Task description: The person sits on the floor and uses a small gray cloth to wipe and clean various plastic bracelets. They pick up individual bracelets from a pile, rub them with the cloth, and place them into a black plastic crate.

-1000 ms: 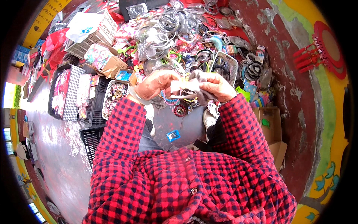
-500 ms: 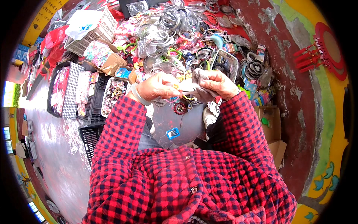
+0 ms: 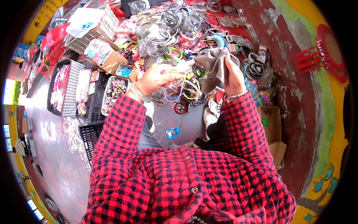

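My left hand (image 3: 158, 79) is closed, thumb and fingers pinching a bunch of thin coloured rings (image 3: 182, 91) that look like hair ties. Pink, blue and yellow loops dangle below the fingertips, and a white piece (image 3: 183, 67) like a card or tag shows beside them. My right hand (image 3: 234, 79) grips a grey-brown cloth (image 3: 212, 69) between thumb and fingers; its loose part spreads toward the left hand. The two hands are apart, raised over the near edge of a heap of hair accessories (image 3: 167, 35).
At left stand a white crate (image 3: 89, 37), a cardboard box (image 3: 115, 59), a white basket of small items (image 3: 107, 98) and black crates (image 3: 89, 139). A small blue packet (image 3: 173, 133) lies on the floor between my feet. An opened carton (image 3: 270, 115) is at right.
My right hand has drawn away to the right, turned more upright, and the cloth has opened out from a bunched shape. The coloured rings now hang in fuller view from my left hand.
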Motion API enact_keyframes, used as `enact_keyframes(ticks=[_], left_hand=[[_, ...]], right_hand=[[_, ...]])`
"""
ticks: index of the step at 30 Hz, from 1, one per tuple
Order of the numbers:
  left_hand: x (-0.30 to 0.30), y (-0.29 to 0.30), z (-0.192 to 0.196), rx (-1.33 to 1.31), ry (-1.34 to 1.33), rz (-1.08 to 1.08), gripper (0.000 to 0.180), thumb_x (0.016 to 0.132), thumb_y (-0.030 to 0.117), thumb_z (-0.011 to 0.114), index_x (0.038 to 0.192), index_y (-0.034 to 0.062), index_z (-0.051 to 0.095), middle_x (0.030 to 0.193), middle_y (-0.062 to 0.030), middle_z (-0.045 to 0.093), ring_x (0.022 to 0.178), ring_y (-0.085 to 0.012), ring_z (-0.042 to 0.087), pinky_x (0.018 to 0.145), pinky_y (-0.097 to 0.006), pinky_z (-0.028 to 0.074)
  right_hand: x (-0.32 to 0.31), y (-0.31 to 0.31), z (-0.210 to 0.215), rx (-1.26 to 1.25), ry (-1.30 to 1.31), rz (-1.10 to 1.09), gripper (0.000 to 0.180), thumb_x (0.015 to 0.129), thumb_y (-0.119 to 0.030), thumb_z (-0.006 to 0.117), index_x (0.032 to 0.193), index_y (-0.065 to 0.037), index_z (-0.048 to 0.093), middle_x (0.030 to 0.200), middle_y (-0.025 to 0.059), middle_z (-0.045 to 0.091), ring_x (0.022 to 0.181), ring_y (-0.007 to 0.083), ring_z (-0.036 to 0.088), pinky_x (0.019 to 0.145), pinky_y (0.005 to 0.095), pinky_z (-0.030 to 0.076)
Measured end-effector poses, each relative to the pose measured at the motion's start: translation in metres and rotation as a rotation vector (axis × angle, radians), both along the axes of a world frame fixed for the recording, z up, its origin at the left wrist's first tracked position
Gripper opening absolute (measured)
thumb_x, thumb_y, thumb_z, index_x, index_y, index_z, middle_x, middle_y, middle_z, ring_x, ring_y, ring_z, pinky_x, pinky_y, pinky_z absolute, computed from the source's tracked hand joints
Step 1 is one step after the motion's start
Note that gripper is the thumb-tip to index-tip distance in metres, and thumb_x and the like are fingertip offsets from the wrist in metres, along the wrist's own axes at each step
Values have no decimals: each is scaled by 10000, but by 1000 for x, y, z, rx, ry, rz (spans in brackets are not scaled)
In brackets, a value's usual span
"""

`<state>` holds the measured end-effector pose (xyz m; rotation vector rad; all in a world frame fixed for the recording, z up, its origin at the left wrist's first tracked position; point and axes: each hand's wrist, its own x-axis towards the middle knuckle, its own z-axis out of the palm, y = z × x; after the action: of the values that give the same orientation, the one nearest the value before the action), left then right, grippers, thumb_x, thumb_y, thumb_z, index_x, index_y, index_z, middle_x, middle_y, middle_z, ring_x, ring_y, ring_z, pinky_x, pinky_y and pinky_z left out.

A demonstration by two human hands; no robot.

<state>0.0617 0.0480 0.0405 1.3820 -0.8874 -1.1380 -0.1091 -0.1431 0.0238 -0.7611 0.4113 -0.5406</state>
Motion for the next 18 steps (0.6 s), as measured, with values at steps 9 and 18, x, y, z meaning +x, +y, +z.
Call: enact_keyframes(ticks=[9, 18], left_hand=[[-13, -9, -26, -65, -239, -53, 181, 811, 160, 634, 916, 13, 635, 638, 66, 513, 572, -4, 425, 493, -178, 341], [-24, -12, -30, -99, -415, -44, 274, 768, 202, 675, 629, 37, 507, 532, 40, 361, 529, -50, 314, 455, -266, 294]], right_hand=[[3, 23, -3, -508, 90, 467, 338, 819, -85, 577, 1146, -24, 519, 1076, 47, 534, 991, 148, 499, 869, 266, 389], [21, 36, -17, -1289, 49, 26, 210, 714, -14, 585, 924, -26, 582, 878, 87, 544, 852, 228, 526, 763, 313, 416]])
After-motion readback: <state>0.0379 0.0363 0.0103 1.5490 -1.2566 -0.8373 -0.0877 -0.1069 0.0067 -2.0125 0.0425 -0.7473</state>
